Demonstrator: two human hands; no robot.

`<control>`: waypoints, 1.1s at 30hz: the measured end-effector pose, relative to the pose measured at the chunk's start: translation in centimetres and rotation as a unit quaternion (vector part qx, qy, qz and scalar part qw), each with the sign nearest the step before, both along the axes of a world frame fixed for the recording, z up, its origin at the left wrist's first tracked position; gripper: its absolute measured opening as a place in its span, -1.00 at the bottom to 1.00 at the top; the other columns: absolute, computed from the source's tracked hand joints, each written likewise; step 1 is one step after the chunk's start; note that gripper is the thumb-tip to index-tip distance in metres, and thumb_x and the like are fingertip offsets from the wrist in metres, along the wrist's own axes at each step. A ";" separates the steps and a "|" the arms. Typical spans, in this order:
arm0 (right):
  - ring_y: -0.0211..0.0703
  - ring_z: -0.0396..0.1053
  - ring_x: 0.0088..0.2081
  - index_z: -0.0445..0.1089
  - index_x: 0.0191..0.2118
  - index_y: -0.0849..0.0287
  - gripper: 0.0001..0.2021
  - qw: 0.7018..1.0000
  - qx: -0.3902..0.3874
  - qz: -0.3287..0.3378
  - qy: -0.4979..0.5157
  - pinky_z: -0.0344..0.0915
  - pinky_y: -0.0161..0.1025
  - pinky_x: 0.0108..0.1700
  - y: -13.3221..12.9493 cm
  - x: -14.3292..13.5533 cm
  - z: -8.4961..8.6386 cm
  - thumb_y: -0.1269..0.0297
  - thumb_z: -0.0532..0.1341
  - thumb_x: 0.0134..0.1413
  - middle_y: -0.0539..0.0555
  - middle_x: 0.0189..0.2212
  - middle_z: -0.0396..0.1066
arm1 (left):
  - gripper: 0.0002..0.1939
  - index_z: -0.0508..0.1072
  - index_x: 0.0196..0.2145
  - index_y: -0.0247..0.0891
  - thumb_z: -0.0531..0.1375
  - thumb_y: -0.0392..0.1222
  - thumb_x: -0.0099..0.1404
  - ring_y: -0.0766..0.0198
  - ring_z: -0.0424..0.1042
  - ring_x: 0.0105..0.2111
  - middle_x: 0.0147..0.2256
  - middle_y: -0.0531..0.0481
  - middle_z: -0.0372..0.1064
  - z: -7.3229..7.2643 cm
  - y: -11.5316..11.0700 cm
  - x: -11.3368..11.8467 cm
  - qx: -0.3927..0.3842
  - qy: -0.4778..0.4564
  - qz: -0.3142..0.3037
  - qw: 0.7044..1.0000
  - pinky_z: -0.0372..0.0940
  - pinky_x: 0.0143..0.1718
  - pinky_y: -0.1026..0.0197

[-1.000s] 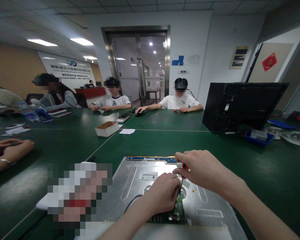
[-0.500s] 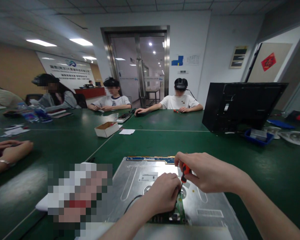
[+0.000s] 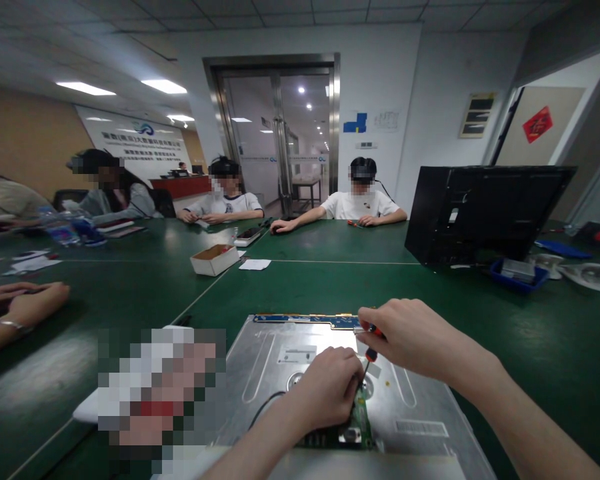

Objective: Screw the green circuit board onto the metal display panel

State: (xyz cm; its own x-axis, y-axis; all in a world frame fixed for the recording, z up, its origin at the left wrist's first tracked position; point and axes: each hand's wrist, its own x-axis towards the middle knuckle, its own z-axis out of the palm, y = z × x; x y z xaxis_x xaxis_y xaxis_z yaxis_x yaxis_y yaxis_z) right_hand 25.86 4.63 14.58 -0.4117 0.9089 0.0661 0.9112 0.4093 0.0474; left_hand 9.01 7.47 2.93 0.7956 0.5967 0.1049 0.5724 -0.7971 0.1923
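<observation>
My right hand [image 3: 407,337] is closed around the red-and-black handle of a screwdriver [image 3: 371,355]. The tool's thin shaft slants down to a spot beside the fingertips of my left hand [image 3: 330,383]. Those left fingers are curled together at the upper end of a green circuit board [image 3: 363,419], and what they pinch there is hidden. Both hands are over a flat silver metal panel [image 3: 423,403], on which the green board lies. A narrow blue circuit strip [image 3: 295,319] runs along the panel's far edge, and a black cable [image 3: 265,403] curves out from under my left forearm.
Left of the panel lies a pixelated white and pink item [image 3: 155,380]. Farther off are a small open box [image 3: 213,261], a paper slip [image 3: 255,265] and, at right, a black monitor [image 3: 485,213] by a blue tray [image 3: 517,275]. Several people sit around the green table [image 3: 330,287].
My right hand has shifted slightly up and to the right and turned on the screwdriver handle, baring more of the shaft. My left hand stays nearly in place.
</observation>
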 end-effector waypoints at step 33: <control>-0.11 0.44 -0.38 0.27 -0.26 0.14 -0.92 0.996 -0.031 0.044 0.075 -0.05 -0.27 -0.47 0.0 0.5 -0.2 0.40 0.17 0.09 0.03 -0.38 0.49 | -0.71 0.33 -0.21 -0.25 0.13 -0.47 0.09 0.08 0.34 -0.16 -0.17 -0.11 0.36 1.3 0.7 -0.9 -0.050 -0.211 0.013 0.976 0.27 -0.15 0.10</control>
State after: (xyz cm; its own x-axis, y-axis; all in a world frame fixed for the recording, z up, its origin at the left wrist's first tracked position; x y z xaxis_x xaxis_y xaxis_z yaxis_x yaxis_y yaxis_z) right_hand 26.35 4.68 14.41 -0.4794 0.8741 0.0783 0.8667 0.4856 -0.1142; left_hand 8.10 8.20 4.27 0.6786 0.6406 0.3594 0.4457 -0.7480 0.4917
